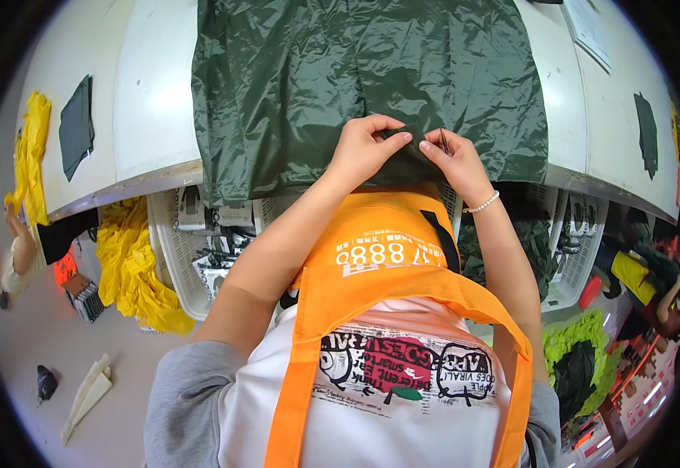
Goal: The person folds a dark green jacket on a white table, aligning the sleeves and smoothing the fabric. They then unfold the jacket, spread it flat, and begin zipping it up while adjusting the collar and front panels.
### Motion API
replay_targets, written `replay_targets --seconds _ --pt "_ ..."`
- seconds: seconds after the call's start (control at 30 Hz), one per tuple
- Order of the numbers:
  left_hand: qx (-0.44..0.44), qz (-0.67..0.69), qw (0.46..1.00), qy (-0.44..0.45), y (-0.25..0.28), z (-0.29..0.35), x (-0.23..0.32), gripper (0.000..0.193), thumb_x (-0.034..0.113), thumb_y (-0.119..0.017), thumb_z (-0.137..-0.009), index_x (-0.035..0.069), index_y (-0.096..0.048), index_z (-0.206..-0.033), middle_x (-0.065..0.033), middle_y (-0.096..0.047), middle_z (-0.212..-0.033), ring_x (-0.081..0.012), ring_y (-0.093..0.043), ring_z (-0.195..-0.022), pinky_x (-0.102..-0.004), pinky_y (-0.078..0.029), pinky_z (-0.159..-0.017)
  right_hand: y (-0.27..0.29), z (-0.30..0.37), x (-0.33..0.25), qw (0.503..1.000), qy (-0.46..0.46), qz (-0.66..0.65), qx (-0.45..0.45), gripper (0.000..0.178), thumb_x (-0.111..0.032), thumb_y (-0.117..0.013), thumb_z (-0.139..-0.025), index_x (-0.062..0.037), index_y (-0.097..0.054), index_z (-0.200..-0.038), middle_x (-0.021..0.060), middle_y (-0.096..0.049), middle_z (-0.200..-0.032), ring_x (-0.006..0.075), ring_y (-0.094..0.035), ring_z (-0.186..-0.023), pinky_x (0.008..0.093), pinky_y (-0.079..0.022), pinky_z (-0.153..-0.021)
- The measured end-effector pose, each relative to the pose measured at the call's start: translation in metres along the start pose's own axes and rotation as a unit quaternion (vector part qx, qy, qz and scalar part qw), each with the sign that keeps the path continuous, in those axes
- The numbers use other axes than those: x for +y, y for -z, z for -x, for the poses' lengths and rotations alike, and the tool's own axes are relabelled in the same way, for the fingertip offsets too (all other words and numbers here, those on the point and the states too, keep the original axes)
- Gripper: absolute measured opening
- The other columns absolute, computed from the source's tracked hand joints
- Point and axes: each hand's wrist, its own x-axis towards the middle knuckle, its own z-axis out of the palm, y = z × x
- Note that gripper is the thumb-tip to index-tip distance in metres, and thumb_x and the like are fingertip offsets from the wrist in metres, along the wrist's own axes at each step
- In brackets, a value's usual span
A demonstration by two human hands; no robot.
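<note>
A glossy dark green sheet of waterproof fabric (293, 86) lies spread over the white table and hangs over its near edge. My left hand (367, 148) pinches a small fold of this fabric between thumb and fingers. Just to the right, my right hand (461, 164) is closed, its thumb and fingertips close to the same fold. A thin, dark, pointed metal tool (443, 139) shows between its fingers; its exact kind is too small to make out. A beaded bracelet circles the right wrist.
White plastic baskets (166, 265) with packaged items stand under the table edge. Yellow fabric (133, 265) drapes beside the left one. Folded dark cloth (77, 129) lies on the table's left, and papers (587, 31) at the far right. Other people are at both sides.
</note>
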Motion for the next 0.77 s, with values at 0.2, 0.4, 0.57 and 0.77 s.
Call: replay_targets --seconds 0.2,0.4,0.57,0.77 --pt "0.045 -0.162 0.964 -0.206 -0.016 -0.001 0.014 0.015 0.008 -0.071 -0.073 0.002 -0.067 -0.086 -0.0053 -0.059 -0.072 -0.0145 -0.053 -0.058 -0.0251 -0.042 -0.053 0.009 0.028 -0.03 0.957 0.076 0.227 0.165 0.02 -0.015 -0.058 -0.09 0.0002 -0.051 -0.101 0.0149 -0.059 -0.094 0.0284 -0.059 -0.079 0.0369 -0.047 -0.071" --pt "0.048 -0.22 0.933 -0.28 -0.027 0.001 0.019 0.007 0.009 -0.067 -0.071 0.006 -0.063 -0.077 -0.0068 -0.058 -0.073 -0.0262 -0.06 -0.069 -0.0361 -0.049 -0.059 0.014 0.034 -0.042 0.918 0.14 0.335 0.161 0.017 -0.016 -0.062 -0.087 -0.0024 -0.054 -0.093 0.0148 -0.059 -0.089 0.0343 -0.06 -0.076 0.0405 -0.049 -0.066" --pt "0.052 -0.229 0.923 -0.304 -0.028 0.0 0.02 0.009 0.006 -0.068 -0.071 0.005 -0.065 -0.08 -0.007 -0.06 -0.074 -0.0245 -0.061 -0.068 -0.0326 -0.049 -0.059 0.012 0.033 -0.049 0.907 0.114 0.381 0.141 0.017 -0.018 -0.061 -0.087 -0.0032 -0.055 -0.093 0.0134 -0.059 -0.09 0.0345 -0.061 -0.078 0.0407 -0.05 -0.066" --pt "0.047 -0.214 0.925 -0.31 -0.015 0.006 0.013 0.011 0.007 -0.069 -0.072 0.005 -0.065 -0.082 -0.0076 -0.061 -0.077 -0.0244 -0.062 -0.071 -0.0318 -0.049 -0.061 0.01 0.026 -0.046 0.931 0.13 0.313 0.136 0.024 -0.022 -0.065 -0.085 -0.0049 -0.056 -0.1 0.0167 -0.059 -0.095 0.0333 -0.062 -0.085 0.0388 -0.05 -0.07"
